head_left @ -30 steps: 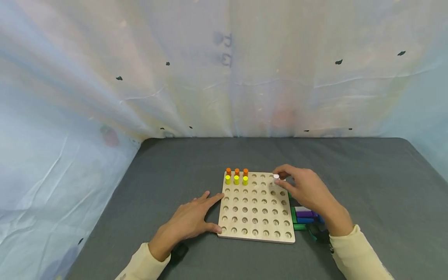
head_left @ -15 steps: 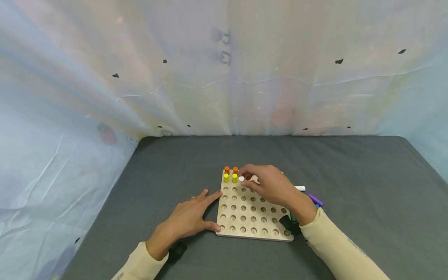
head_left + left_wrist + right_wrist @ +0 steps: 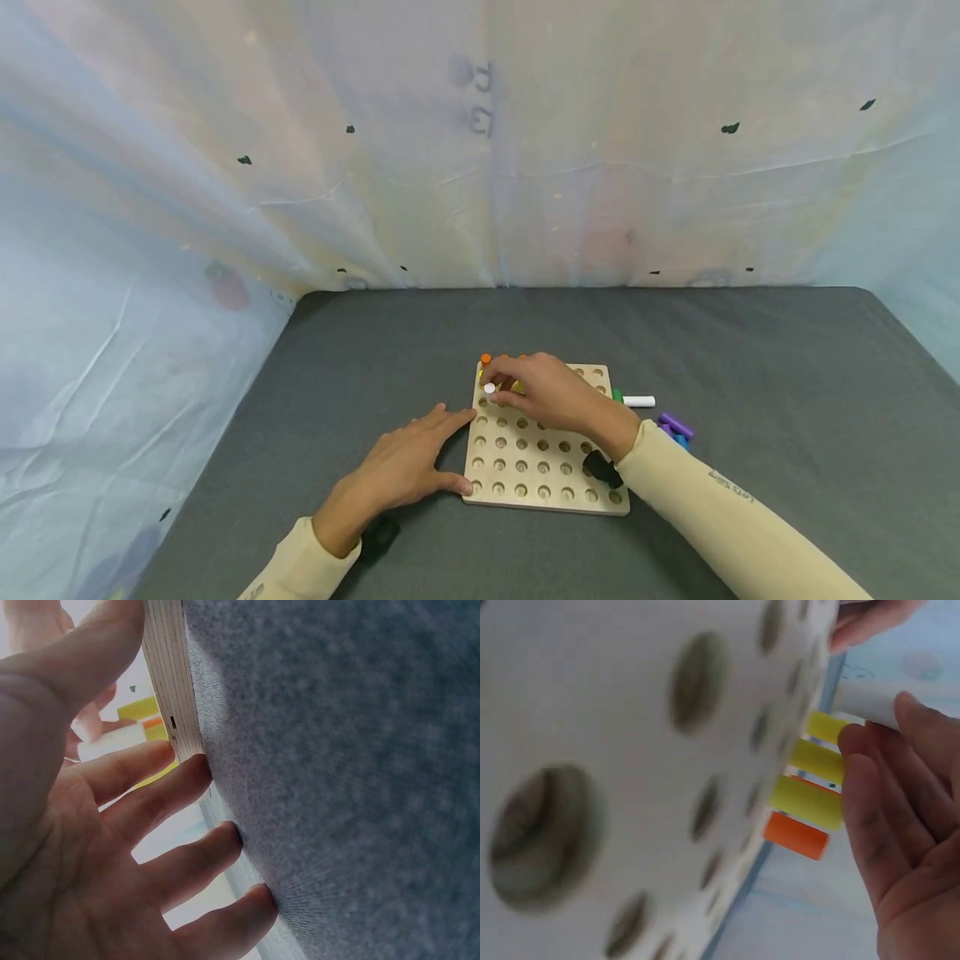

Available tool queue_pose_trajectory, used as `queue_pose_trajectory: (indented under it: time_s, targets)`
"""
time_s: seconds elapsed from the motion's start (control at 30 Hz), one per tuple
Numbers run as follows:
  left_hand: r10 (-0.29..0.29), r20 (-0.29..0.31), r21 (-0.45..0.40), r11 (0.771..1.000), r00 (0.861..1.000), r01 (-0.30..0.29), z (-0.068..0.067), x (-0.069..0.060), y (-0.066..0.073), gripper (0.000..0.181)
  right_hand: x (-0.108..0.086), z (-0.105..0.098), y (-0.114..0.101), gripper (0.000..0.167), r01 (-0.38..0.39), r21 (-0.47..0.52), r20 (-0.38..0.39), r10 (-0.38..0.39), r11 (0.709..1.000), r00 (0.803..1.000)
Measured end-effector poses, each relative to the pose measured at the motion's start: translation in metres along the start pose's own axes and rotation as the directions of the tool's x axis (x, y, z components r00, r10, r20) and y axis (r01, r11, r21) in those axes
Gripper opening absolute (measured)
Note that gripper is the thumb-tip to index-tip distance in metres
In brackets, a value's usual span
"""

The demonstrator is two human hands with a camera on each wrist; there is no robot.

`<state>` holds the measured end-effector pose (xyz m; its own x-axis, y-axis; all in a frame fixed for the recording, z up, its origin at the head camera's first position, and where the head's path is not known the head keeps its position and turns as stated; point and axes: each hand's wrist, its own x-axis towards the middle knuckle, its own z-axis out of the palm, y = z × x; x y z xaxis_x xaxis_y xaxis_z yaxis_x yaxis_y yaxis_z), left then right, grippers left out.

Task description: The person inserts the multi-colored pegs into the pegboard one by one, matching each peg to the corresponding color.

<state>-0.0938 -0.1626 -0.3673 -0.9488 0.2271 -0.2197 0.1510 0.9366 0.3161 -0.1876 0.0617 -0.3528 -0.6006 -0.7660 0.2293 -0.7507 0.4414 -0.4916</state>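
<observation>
A wooden pegboard (image 3: 512, 455) with rows of round holes lies on the dark cloth. My right hand (image 3: 551, 396) pinches a white peg (image 3: 490, 388) between thumb and fingers, over the board's left side. In the right wrist view this white peg (image 3: 866, 703) is above the board's surface, beside the standing yellow pegs (image 3: 806, 802) and an orange peg (image 3: 796, 835). The right hand partly covers these pegs in the head view. My left hand (image 3: 405, 462) rests with spread fingers at the board's left edge; its thumb and index finger touch the edge (image 3: 171, 675).
To the right of the board lie a loose white peg (image 3: 639, 402), a green peg (image 3: 617, 395), purple pegs (image 3: 677, 424) and a blue peg (image 3: 681, 442). The right forearm crosses the board's right side. A pale sheet (image 3: 555, 183) hangs behind the table.
My right hand has carried the white peg leftward, from the board's right side to its left edge below the yellow pegs. The left hand has kept its place on the board.
</observation>
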Motion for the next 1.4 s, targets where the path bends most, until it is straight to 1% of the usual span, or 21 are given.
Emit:
queue_pose_trajectory:
  time_s: [0.13, 0.3, 0.5, 0.67, 0.87, 1.07, 1.2, 1.3, 1.4]
  targets:
    - [0.011, 0.003, -0.002, 1.000, 1.000, -0.011, 0.001, -0.002, 0.000, 0.094, 0.002, 0.007, 0.004, 0.025, -0.021, 0.029, 0.021, 0.021, 0.999, 1.000]
    - [0.022, -0.004, -0.011, 1.000, 1.000, -0.022, 0.001, -0.003, -0.001, 0.093, 0.005, 0.010, 0.003, 0.024, -0.022, 0.030, 0.042, 0.021, 0.999, 0.999]
    - [0.017, -0.002, -0.009, 1.000, 1.000, -0.017, 0.000, -0.003, -0.001, 0.093, 0.007, 0.012, 0.001, 0.025, -0.015, 0.017, 0.045, 0.014, 1.000, 0.999]
    - [0.009, -0.003, -0.007, 1.000, 1.000, -0.009, 0.001, -0.003, -0.001, 0.093, 0.009, 0.014, 0.002, 0.026, -0.023, 0.032, 0.042, 0.022, 0.999, 0.999]
    - [0.019, -0.010, -0.009, 1.000, 1.000, -0.019, 0.000, -0.003, 0.000, 0.093, 0.010, 0.015, 0.002, 0.026, -0.029, 0.035, 0.052, 0.027, 0.999, 0.998]
    - [0.017, -0.016, -0.002, 1.000, 1.000, -0.017, 0.001, -0.002, -0.001, 0.093, 0.009, 0.013, 0.002, 0.029, -0.029, 0.036, 0.065, 0.027, 0.999, 0.997]
    - [0.007, -0.014, 0.007, 1.000, 1.000, -0.006, 0.001, -0.001, -0.001, 0.094, 0.005, 0.008, 0.001, 0.031, -0.019, 0.012, 0.070, 0.018, 1.000, 0.997]
    - [0.000, -0.010, 0.011, 1.000, 1.000, 0.000, 0.001, 0.001, -0.001, 0.094, -0.001, 0.000, 0.004, 0.031, -0.013, -0.009, 0.068, 0.014, 1.000, 0.998]
    - [-0.008, -0.003, 0.012, 1.000, 1.000, 0.008, 0.001, 0.002, 0.000, 0.094, -0.012, -0.010, 0.011, 0.032, -0.026, -0.012, 0.045, 0.026, 1.000, 0.999]
